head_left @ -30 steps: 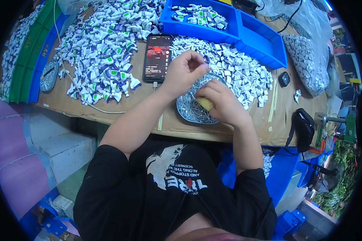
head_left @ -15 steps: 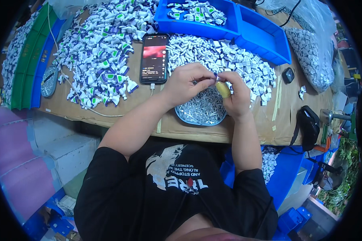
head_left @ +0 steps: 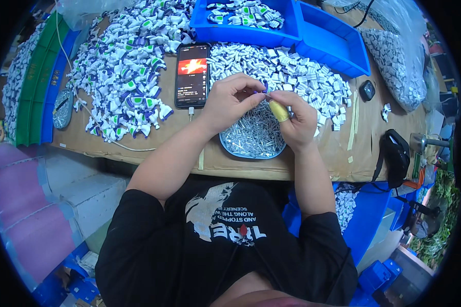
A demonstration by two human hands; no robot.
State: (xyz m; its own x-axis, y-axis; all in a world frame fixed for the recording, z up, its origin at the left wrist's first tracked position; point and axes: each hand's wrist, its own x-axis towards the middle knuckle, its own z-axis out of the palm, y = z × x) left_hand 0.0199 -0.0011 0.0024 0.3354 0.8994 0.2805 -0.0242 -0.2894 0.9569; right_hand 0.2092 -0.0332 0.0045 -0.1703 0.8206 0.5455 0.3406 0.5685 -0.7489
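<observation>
My left hand [head_left: 225, 105] is closed in a pinch on a small purple-and-white plastic piece [head_left: 265, 87], mostly hidden by the fingers. Right against it, my right hand [head_left: 298, 118] pinches what looks like a thin metal pin [head_left: 268, 95]; yellow tape [head_left: 279, 110] wraps its thumb. Both sets of fingertips meet above a blue-rimmed tray [head_left: 243, 155] of loose metal pins [head_left: 253, 134]. Just beyond the hands spreads a heap of small white striped parts [head_left: 297, 75]. Left of my left hand is a pile of white, purple and green figure bodies [head_left: 130, 71].
A lit phone [head_left: 193, 77] with a cable lies between the piles. Blue bins [head_left: 248, 35] stand at the back, a bag of parts [head_left: 394, 66] at the right. A black case [head_left: 367, 90] and black pouch [head_left: 396, 158] lie there too. A second pin tray [head_left: 62, 108] is far left.
Both hands have shifted slightly left, still fingertip to fingertip. More of the purple piece shows above the left fingers. The phone's picture has changed.
</observation>
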